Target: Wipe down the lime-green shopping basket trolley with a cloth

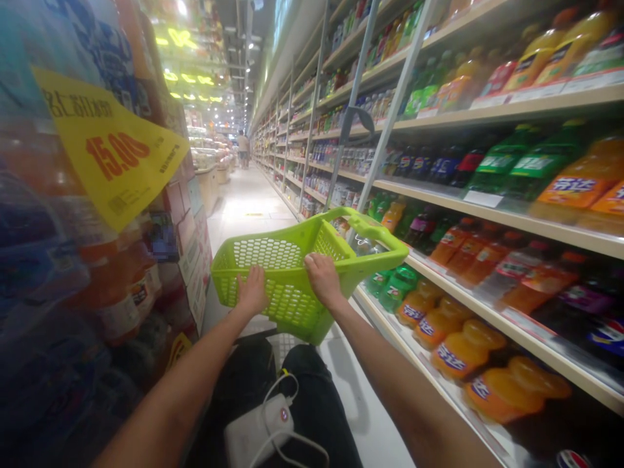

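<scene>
A lime-green plastic shopping cart (292, 292) stands sideways in front of me, its handle end toward the shelves on the right. My left hand (252, 290) is closed on the cart's near mesh side, close to the rim; its fingertips are partly hidden. Farther right, my right hand (324, 281) wraps over the near top rim. The visible part of the basket holds nothing, though its near bottom is hidden by the side wall. Below my arms, a white power bank (259, 429) with a white cable lies against my dark trousers.
Shelves of soda bottles (468, 351) line the right side. Stacked drinks rise close on the left, with a yellow price sign (114, 153) jutting out. A pale floor aisle (251, 195) runs ahead, where a person (242, 149) stands far off.
</scene>
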The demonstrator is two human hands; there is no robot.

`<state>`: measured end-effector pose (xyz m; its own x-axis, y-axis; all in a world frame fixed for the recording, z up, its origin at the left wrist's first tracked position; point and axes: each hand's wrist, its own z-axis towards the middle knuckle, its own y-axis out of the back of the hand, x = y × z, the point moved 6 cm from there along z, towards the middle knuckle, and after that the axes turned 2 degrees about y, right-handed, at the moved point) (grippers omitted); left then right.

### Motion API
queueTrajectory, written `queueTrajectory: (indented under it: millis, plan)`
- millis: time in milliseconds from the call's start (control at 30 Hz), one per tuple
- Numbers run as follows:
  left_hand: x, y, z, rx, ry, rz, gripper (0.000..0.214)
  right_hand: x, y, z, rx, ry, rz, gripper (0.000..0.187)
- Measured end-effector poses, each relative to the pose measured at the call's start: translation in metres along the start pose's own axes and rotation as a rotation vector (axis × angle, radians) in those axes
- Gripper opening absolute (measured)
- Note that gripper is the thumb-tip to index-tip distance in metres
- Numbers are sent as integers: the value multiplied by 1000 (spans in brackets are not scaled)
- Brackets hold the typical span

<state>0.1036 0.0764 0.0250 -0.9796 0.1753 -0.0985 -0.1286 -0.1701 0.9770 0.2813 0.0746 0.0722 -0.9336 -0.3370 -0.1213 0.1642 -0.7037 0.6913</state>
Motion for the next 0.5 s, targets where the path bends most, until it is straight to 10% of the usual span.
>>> queueTrajectory:
  millis: [500]
  plan:
    - [36,-3,-3,-64,54,47,74,53,-30,14,35,9,22,24]
